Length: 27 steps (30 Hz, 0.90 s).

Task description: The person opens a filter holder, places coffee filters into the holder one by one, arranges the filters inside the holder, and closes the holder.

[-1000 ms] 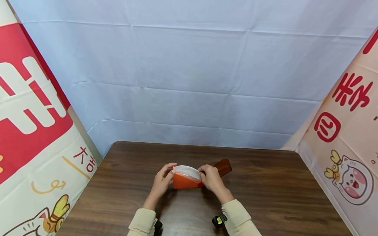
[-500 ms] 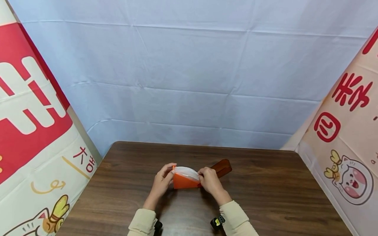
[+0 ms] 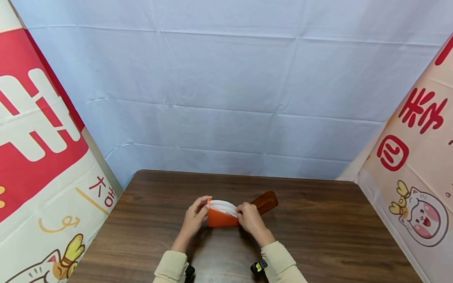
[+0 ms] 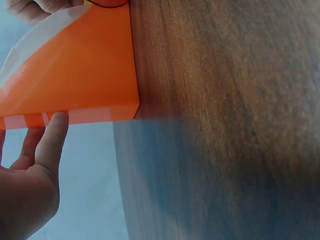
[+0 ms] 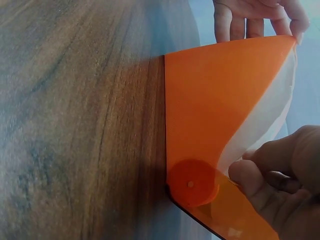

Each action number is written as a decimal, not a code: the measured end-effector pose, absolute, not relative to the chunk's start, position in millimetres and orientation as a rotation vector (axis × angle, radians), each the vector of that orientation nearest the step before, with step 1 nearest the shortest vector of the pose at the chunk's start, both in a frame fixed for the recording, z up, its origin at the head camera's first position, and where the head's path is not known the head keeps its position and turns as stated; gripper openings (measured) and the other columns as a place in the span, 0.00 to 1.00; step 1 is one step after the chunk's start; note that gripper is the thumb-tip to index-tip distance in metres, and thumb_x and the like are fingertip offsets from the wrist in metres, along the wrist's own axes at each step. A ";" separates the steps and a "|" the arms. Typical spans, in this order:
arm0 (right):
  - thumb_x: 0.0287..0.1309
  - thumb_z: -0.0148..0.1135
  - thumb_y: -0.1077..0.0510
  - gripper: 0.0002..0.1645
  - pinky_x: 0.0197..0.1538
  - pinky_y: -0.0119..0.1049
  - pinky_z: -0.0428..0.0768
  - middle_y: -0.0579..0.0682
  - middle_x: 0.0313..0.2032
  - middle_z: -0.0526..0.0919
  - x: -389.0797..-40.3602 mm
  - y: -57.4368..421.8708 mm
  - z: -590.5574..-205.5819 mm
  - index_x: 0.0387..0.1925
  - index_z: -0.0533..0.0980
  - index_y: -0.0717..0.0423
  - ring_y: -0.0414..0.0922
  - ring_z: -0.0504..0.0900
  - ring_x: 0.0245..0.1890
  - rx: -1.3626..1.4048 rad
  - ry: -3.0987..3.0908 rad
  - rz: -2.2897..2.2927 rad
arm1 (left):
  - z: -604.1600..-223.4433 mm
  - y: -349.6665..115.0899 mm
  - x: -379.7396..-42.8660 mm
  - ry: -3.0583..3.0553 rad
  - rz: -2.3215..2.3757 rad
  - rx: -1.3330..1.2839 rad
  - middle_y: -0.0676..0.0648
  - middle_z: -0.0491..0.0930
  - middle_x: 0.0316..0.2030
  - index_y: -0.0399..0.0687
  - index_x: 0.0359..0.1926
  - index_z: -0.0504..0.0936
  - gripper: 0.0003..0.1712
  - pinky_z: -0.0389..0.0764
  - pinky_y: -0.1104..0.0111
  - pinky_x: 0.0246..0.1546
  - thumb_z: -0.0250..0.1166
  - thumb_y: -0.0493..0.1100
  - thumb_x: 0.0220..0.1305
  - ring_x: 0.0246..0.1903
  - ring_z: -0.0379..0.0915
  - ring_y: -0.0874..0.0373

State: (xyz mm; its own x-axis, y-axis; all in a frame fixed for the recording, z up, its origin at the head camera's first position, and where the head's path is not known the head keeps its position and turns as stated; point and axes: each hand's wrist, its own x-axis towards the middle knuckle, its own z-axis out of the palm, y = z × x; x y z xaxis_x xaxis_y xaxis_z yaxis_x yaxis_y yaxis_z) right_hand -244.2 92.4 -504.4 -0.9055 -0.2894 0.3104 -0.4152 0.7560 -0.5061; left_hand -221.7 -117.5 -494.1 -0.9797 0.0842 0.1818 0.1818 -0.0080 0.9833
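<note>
An orange plastic case (image 3: pixel 221 219) with an open top stands on the table, holding white curved-edged sheets that look like filter papers (image 3: pixel 223 204). Its see-through lid (image 3: pixel 267 200), joined at a round pivot (image 5: pixel 192 183), is swung out to the right. My left hand (image 3: pixel 193 216) holds the case's left end; in the left wrist view a finger (image 4: pixel 52 142) lies along that end wall. Thumb and forefinger of my right hand (image 3: pixel 250 217) pinch the papers' right edge, just above the pivot. How many sheets are pinched I cannot tell.
The brown wooden table (image 3: pixel 318 228) extends around the case on all sides. A pale blue cloth (image 3: pixel 226 86) hangs behind it. Printed banners flank the table on the left (image 3: pixel 39 125) and right (image 3: pixel 414 188).
My right hand has shifted slightly to the left along the papers' edge, and the sheets' outline has changed, with layers now showing apart. The left hand and the case have stayed put.
</note>
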 end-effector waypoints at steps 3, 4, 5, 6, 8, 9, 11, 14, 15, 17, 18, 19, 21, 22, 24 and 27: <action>0.48 0.65 0.70 0.06 0.38 0.43 0.79 0.52 0.29 0.79 -244.1 91.4 -504.5 0.29 0.83 0.60 0.49 0.78 0.33 0.551 -2.761 0.870 | -494.0 -118.0 -222.0 -2.152 -2.176 -0.296 0.37 0.75 0.46 0.39 0.54 0.74 0.16 0.76 0.47 0.40 0.54 0.33 0.67 0.42 0.75 0.47; 0.48 0.65 0.70 0.06 0.38 0.42 0.79 0.52 0.30 0.80 -244.4 91.1 -504.6 0.29 0.83 0.60 0.49 0.78 0.33 0.555 -2.764 0.869 | -493.9 -118.2 -221.9 -2.152 -2.175 -0.298 0.37 0.75 0.46 0.39 0.55 0.74 0.16 0.76 0.47 0.40 0.54 0.34 0.67 0.42 0.75 0.47; 0.48 0.65 0.70 0.06 0.38 0.42 0.79 0.52 0.30 0.80 -244.7 90.8 -504.9 0.29 0.84 0.60 0.49 0.78 0.33 0.562 -2.764 0.864 | -493.8 -118.3 -221.7 -2.153 -2.174 -0.298 0.37 0.75 0.46 0.39 0.55 0.74 0.16 0.76 0.48 0.40 0.54 0.34 0.67 0.42 0.75 0.47; 0.48 0.65 0.70 0.07 0.38 0.41 0.79 0.51 0.30 0.80 -245.1 90.6 -505.3 0.29 0.84 0.59 0.48 0.78 0.33 0.566 -2.766 0.862 | -493.7 -118.4 -221.5 -2.155 -2.174 -0.297 0.37 0.75 0.46 0.40 0.55 0.74 0.16 0.76 0.48 0.40 0.54 0.34 0.67 0.42 0.75 0.47; 0.48 0.64 0.71 0.08 0.35 0.39 0.79 0.50 0.29 0.80 -246.2 90.2 -505.9 0.28 0.84 0.58 0.46 0.77 0.31 0.577 -2.770 0.852 | -493.7 -118.3 -221.2 -2.160 -2.171 -0.300 0.37 0.75 0.46 0.39 0.55 0.74 0.16 0.76 0.48 0.40 0.54 0.34 0.67 0.42 0.75 0.47; 0.47 0.63 0.71 0.08 0.33 0.37 0.78 0.49 0.27 0.79 -246.8 90.0 -506.0 0.26 0.83 0.57 0.45 0.77 0.29 0.586 -2.770 0.841 | -493.5 -118.3 -221.0 -2.164 -2.168 -0.299 0.37 0.75 0.46 0.39 0.55 0.74 0.16 0.76 0.48 0.40 0.54 0.34 0.67 0.42 0.75 0.47; 0.47 0.62 0.71 0.10 0.29 0.34 0.76 0.47 0.25 0.78 -248.4 89.3 -506.3 0.23 0.82 0.55 0.43 0.74 0.26 0.597 -2.776 0.831 | -493.1 -118.1 -220.9 -2.164 -2.171 -0.301 0.37 0.75 0.46 0.39 0.55 0.74 0.16 0.76 0.48 0.40 0.54 0.34 0.67 0.42 0.75 0.47; 0.47 0.61 0.71 0.12 0.26 0.31 0.71 0.44 0.21 0.75 -250.3 88.5 -505.5 0.20 0.80 0.53 0.40 0.70 0.22 0.608 -2.791 0.819 | -492.8 -117.9 -221.3 -2.163 -2.168 -0.302 0.37 0.75 0.46 0.39 0.55 0.74 0.16 0.76 0.48 0.40 0.54 0.34 0.67 0.42 0.75 0.47; 0.48 0.61 0.71 0.12 0.25 0.31 0.70 0.44 0.21 0.75 -250.8 88.4 -505.0 0.19 0.80 0.53 0.40 0.69 0.22 0.611 -2.794 0.816 | -492.8 -117.9 -221.3 -2.165 -2.161 -0.304 0.37 0.75 0.46 0.39 0.55 0.74 0.16 0.76 0.48 0.40 0.54 0.34 0.66 0.42 0.75 0.47; 0.48 0.61 0.71 0.12 0.25 0.31 0.70 0.44 0.20 0.74 -251.4 88.3 -504.2 0.20 0.80 0.53 0.40 0.68 0.21 0.607 -2.804 0.822 | -492.7 -118.0 -221.5 -2.166 -2.157 -0.302 0.37 0.75 0.46 0.39 0.54 0.74 0.16 0.76 0.47 0.40 0.54 0.34 0.66 0.42 0.75 0.47; 0.48 0.61 0.71 0.11 0.25 0.31 0.70 0.44 0.20 0.74 -251.5 88.4 -503.7 0.20 0.80 0.53 0.40 0.68 0.21 0.604 -2.808 0.825 | -492.8 -118.0 -221.7 -2.166 -2.155 -0.303 0.37 0.75 0.46 0.39 0.54 0.74 0.16 0.76 0.48 0.40 0.54 0.34 0.66 0.42 0.75 0.47; 0.49 0.61 0.71 0.11 0.25 0.31 0.70 0.45 0.21 0.75 -251.5 88.5 -503.4 0.20 0.80 0.53 0.41 0.69 0.21 0.604 -2.813 0.830 | -492.8 -118.0 -221.8 -2.165 -2.154 -0.304 0.37 0.75 0.46 0.39 0.54 0.74 0.16 0.76 0.48 0.40 0.54 0.34 0.66 0.42 0.75 0.47; 0.49 0.62 0.70 0.10 0.26 0.32 0.72 0.46 0.22 0.76 -251.4 89.1 -502.7 0.21 0.81 0.54 0.41 0.70 0.22 0.604 -2.820 0.838 | -493.2 -118.0 -221.8 -2.160 -2.154 -0.304 0.37 0.75 0.46 0.39 0.54 0.74 0.16 0.77 0.48 0.39 0.55 0.34 0.66 0.42 0.75 0.47; 0.49 0.62 0.70 0.09 0.27 0.33 0.73 0.46 0.23 0.78 -251.0 89.7 -501.8 0.23 0.81 0.54 0.41 0.71 0.23 0.604 -2.828 0.850 | -493.2 -118.0 -221.8 -2.156 -2.160 -0.304 0.37 0.75 0.46 0.39 0.54 0.74 0.16 0.76 0.47 0.39 0.55 0.33 0.66 0.42 0.75 0.47; 0.50 0.62 0.69 0.07 0.29 0.34 0.75 0.48 0.27 0.80 -250.1 91.8 -498.5 0.27 0.82 0.57 0.42 0.73 0.25 0.616 -2.854 0.880 | -493.7 -117.8 -221.6 -2.150 -2.165 -0.313 0.37 0.75 0.46 0.39 0.54 0.74 0.16 0.76 0.47 0.40 0.55 0.33 0.66 0.42 0.75 0.48; 0.52 0.64 0.66 0.10 0.33 0.38 0.77 0.52 0.32 0.80 -247.9 96.5 -487.8 0.38 0.81 0.62 0.44 0.74 0.29 0.677 -2.924 0.947 | -494.1 -117.6 -221.6 -2.139 -2.178 -0.330 0.36 0.75 0.46 0.37 0.54 0.74 0.16 0.76 0.47 0.40 0.54 0.33 0.66 0.42 0.75 0.48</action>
